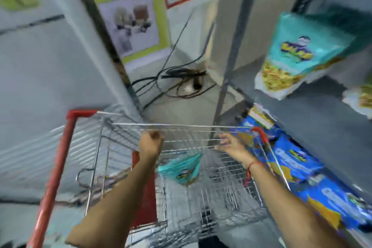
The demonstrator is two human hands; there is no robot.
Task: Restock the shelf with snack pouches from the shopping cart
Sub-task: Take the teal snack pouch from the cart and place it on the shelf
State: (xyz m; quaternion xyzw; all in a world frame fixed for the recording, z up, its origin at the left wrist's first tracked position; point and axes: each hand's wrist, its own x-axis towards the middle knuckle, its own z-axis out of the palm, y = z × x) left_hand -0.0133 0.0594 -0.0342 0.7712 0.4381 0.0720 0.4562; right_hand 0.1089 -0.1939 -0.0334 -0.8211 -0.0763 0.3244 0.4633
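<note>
The frame is blurred by motion. A wire shopping cart [124, 127] with red trim stands below me. One teal snack pouch [182, 168] lies inside its basket. My left hand [151, 143] is closed on the cart's far wire rim. My right hand [231, 144] reaches the same rim further right, fingers partly spread; whether it grips the wire is unclear. A grey metal shelf [314, 119] stands at the right. On it stands a teal snack pouch [296, 56], upright, with another pouch [362, 98] partly cut off beside it.
Blue snack bags [298, 163] fill the lower shelf level right of the cart. Black cables [173, 78] lie tangled on the floor ahead, near a shelf post [233, 52]. A grey wall panel is at the left, with posters behind.
</note>
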